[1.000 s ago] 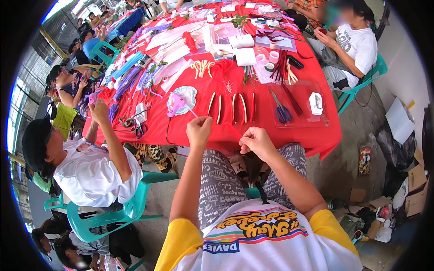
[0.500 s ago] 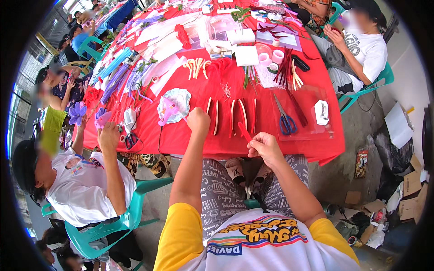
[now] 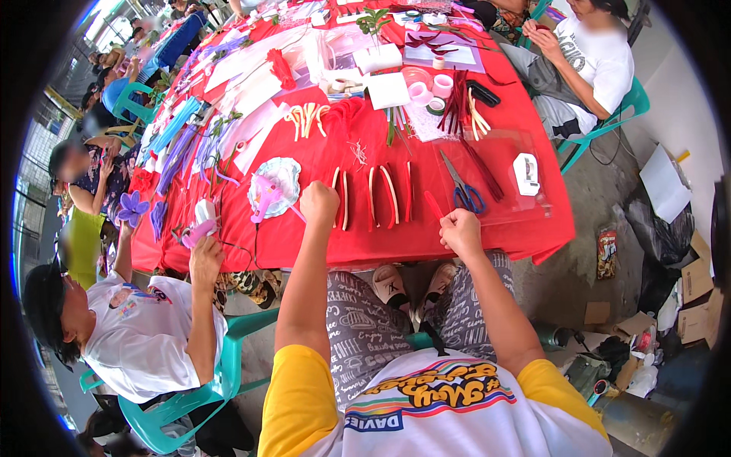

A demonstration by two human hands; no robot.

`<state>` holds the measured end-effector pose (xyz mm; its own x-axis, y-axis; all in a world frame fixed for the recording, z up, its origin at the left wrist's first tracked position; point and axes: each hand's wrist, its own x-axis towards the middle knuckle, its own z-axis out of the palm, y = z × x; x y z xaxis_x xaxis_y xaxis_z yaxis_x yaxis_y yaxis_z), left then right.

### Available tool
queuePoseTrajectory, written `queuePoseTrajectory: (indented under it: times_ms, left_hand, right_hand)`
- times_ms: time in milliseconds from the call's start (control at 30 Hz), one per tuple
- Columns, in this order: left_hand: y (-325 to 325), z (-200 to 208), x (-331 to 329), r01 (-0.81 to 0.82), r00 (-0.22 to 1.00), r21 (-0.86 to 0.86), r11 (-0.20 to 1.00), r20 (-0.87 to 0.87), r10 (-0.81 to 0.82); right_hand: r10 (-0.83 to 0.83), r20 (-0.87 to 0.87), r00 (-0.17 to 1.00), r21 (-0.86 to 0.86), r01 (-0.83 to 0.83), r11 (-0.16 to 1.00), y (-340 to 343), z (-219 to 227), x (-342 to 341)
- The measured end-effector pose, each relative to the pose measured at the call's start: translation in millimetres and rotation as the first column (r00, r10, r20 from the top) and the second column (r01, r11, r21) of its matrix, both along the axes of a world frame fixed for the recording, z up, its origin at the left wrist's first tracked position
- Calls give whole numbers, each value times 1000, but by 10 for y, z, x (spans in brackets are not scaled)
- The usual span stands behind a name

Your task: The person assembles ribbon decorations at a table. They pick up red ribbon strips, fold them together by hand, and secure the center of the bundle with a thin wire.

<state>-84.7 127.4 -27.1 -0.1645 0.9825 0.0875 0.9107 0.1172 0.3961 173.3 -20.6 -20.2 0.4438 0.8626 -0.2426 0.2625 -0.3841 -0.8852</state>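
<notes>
My right hand [image 3: 461, 232] is closed, pinching the lower end of a short, narrow red strip [image 3: 433, 204] that points up and away over the near table edge. My left hand [image 3: 319, 204] is curled into a fist above the table; whatever it may hold is hidden. Just left of it, a pink glue gun [image 3: 266, 196] lies on a pale, frilly-edged round mat [image 3: 285, 174], with a thin pink stick beside my knuckles. Between my hands several curved strips [image 3: 384, 196], red and cream, lie in a row. Blue-handled scissors [image 3: 467, 198] rest beyond my right hand.
A white, black-marked object [image 3: 525, 174] sits on a clear plastic sheet at right. Farther back are dark red strips [image 3: 455, 107], pink tape rolls [image 3: 419, 93], cream strips [image 3: 306, 120] and purple strips [image 3: 179, 156]. People sit at left and right; the near-left person holds a purple flower [image 3: 132, 209].
My right hand has shifted slightly right and nearer the scissors, still pinching the red strip. The whole view has moved a little, so the table items appear farther left. My left hand stays closed.
</notes>
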Motion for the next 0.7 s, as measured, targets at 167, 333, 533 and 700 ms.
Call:
queuePoseTrajectory:
  times_ms: [167,333,533,700]
  left_hand:
    - [32,-18,-5,-8,1000,-72,997,14,9]
    - [88,-174,-8,-27,999,16,1000,40,26]
    - [260,-223,-304,-140,717,-18,990,688,114]
    - [185,7,-333,-111,405,74,991,914,-23]
  right_hand:
    - [-2,39,999,-87,5,996,17,-91,3]
    - [19,69,997,-138,-9,990,33,-123,39]
    - [-16,566,824,207,-123,971,-72,-230,79]
    - [-84,547,833,471,-223,854,-54,172,27]
